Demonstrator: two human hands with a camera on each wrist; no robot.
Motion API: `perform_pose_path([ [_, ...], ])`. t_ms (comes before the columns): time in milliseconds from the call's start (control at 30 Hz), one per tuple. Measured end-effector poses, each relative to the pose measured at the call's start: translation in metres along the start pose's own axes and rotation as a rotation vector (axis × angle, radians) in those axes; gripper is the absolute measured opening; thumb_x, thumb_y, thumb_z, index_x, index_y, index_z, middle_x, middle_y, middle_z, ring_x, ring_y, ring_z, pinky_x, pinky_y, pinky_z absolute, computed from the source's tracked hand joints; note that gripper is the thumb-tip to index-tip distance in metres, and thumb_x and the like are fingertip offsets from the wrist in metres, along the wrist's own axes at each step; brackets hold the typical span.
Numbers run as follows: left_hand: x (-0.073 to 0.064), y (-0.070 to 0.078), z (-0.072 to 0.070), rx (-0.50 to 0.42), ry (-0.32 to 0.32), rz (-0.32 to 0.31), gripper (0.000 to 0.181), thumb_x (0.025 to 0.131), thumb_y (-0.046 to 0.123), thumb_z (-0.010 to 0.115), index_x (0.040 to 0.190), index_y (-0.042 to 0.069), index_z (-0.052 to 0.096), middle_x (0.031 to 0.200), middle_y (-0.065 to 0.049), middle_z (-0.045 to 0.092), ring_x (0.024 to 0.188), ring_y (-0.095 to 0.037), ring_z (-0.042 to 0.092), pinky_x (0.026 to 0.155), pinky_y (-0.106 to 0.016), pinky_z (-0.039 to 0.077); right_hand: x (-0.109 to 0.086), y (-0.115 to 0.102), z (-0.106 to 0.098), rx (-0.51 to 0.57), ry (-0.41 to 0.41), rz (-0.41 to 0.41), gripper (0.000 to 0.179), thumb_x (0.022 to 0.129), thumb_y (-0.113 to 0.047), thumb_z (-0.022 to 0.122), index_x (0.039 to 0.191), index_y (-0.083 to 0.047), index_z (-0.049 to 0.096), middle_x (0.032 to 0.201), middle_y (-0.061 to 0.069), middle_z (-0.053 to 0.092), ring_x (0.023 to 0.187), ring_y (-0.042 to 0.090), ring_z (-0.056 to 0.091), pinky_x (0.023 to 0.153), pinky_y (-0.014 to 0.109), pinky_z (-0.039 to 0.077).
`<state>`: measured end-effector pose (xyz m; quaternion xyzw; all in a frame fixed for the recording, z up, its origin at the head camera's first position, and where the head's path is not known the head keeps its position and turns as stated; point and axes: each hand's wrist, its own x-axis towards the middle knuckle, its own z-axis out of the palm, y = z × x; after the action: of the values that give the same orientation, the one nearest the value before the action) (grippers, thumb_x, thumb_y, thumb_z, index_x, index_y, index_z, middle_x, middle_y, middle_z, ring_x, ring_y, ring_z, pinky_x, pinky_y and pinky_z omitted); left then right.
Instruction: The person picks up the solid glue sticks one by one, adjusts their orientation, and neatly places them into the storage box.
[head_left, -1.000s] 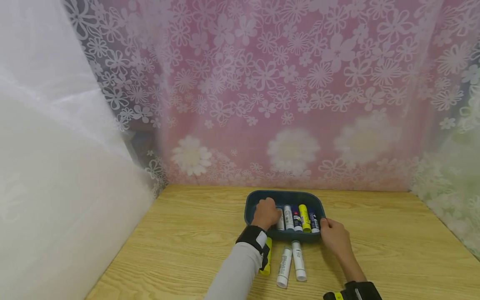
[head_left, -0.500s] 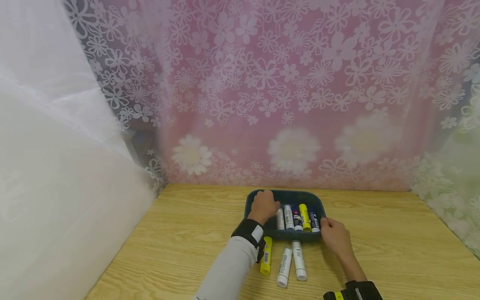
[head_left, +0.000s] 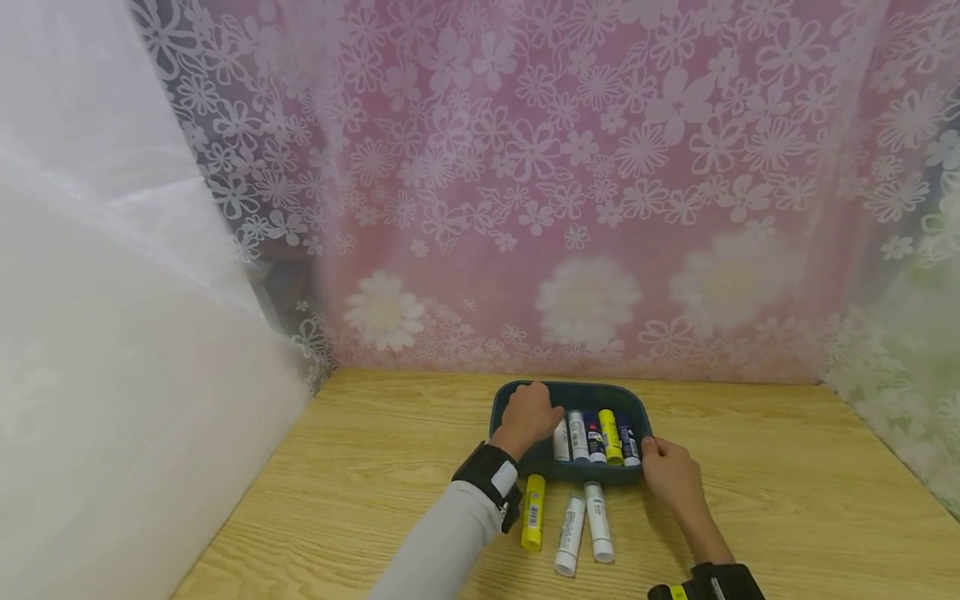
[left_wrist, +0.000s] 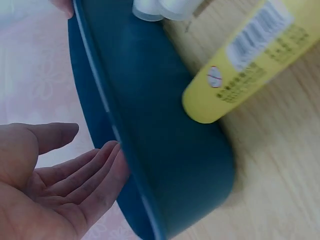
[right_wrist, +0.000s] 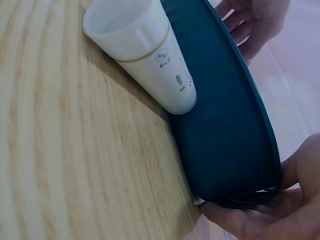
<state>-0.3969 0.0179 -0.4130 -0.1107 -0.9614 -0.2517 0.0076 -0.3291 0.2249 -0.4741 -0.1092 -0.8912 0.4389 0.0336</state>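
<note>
A dark teal plastic basin (head_left: 592,475) sits on the table with a row of glue sticks inside: white ones (head_left: 577,436), dark blue ones (head_left: 596,437) and a yellow one (head_left: 610,436). My left hand (head_left: 528,417) is over the basin's left part, beside the leftmost white stick. In the left wrist view its fingertips (left_wrist: 112,150) dip behind the rim, thumb apart, with nothing visible between them. My right hand (head_left: 671,471) grips the basin's right front corner, thumb at the rim and fingers beneath, as the right wrist view shows.
In front of the basin lie a yellow glue stick (head_left: 533,512) and two white glue sticks (head_left: 569,535) on the wooden table (head_left: 360,492). A flowered curtain (head_left: 585,208) hangs behind the table, and a white sheet (head_left: 135,333) hangs at the left.
My left hand has risen slightly away from the white stick in the basin, and its forearm has swung left, uncovering the yellow glue stick on the table. The right hand stays in place.
</note>
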Motion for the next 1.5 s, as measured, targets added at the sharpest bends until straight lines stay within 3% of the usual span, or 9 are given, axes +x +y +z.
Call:
perform_pose_path([
  [367, -0.014, -0.021, 0.003, -0.036, 0.074, 0.111, 0.060, 0.097, 0.016, 0.066, 0.049, 0.017, 0.030, 0.045, 0.008, 0.018, 0.037, -0.008, 0.018, 0.039, -0.022, 0.018, 0.002, 0.002, 0.000, 0.003, -0.008, 0.016, 0.056, 0.108, -0.028, 0.030, 0.146, 0.011, 0.043, 0.148, 0.034, 0.044, 0.140, 0.055, 0.036, 0.111, 0.065, 0.034],
  [667, -0.021, -0.037, 0.002, -0.107, 0.116, 0.187, 0.058, 0.095, 0.012, 0.066, 0.048, 0.018, 0.032, 0.044, 0.010, 0.020, 0.037, -0.005, 0.017, 0.041, -0.020, 0.017, 0.004, 0.003, 0.002, -0.007, 0.002, 0.009, 0.056, 0.108, -0.029, 0.031, 0.146, 0.011, 0.044, 0.147, 0.034, 0.045, 0.140, 0.054, 0.037, 0.111, 0.065, 0.034],
  [867, -0.027, -0.038, -0.004, -0.124, 0.108, 0.196, 0.045, 0.095, 0.012, 0.067, 0.054, 0.011, 0.048, 0.047, 0.007, 0.032, 0.040, -0.007, 0.027, 0.043, -0.021, 0.023, 0.004, 0.003, 0.003, -0.006, 0.000, 0.010, 0.056, 0.108, -0.029, 0.031, 0.146, 0.010, 0.044, 0.148, 0.033, 0.044, 0.140, 0.054, 0.037, 0.111, 0.065, 0.034],
  [1000, -0.032, -0.035, -0.009, -0.092, 0.114, 0.192, 0.021, 0.094, 0.015, 0.070, 0.076, 0.004, 0.069, 0.062, 0.000, 0.058, 0.051, -0.008, 0.045, 0.051, -0.022, 0.038, 0.003, 0.004, 0.003, 0.001, 0.003, 0.009, 0.056, 0.108, -0.029, 0.031, 0.146, 0.011, 0.044, 0.148, 0.034, 0.044, 0.140, 0.054, 0.037, 0.111, 0.064, 0.034],
  [1100, -0.036, -0.033, -0.012, -0.076, 0.104, 0.195, 0.015, 0.094, 0.017, 0.072, 0.090, 0.003, 0.072, 0.076, -0.005, 0.069, 0.060, -0.010, 0.055, 0.057, -0.024, 0.046, 0.003, 0.004, 0.003, 0.002, 0.006, 0.007, 0.056, 0.108, -0.028, 0.031, 0.146, 0.011, 0.044, 0.147, 0.034, 0.045, 0.139, 0.054, 0.038, 0.111, 0.064, 0.035],
  [1367, -0.046, -0.028, -0.018, -0.043, 0.015, 0.188, 0.016, 0.094, 0.019, 0.073, 0.085, 0.006, 0.069, 0.072, -0.001, 0.064, 0.059, -0.009, 0.052, 0.055, -0.023, 0.043, 0.002, 0.004, 0.002, 0.001, 0.000, 0.012, 0.057, 0.108, -0.030, 0.030, 0.146, 0.011, 0.044, 0.147, 0.034, 0.044, 0.140, 0.054, 0.037, 0.111, 0.064, 0.035],
  [1500, -0.049, -0.027, -0.020, -0.030, 0.012, 0.184, 0.018, 0.093, 0.020, 0.073, 0.082, 0.009, 0.065, 0.071, 0.001, 0.060, 0.058, -0.010, 0.051, 0.054, -0.024, 0.042, 0.003, 0.003, 0.002, 0.001, 0.001, 0.012, 0.057, 0.108, -0.030, 0.030, 0.146, 0.010, 0.044, 0.148, 0.033, 0.045, 0.140, 0.054, 0.037, 0.111, 0.064, 0.035],
])
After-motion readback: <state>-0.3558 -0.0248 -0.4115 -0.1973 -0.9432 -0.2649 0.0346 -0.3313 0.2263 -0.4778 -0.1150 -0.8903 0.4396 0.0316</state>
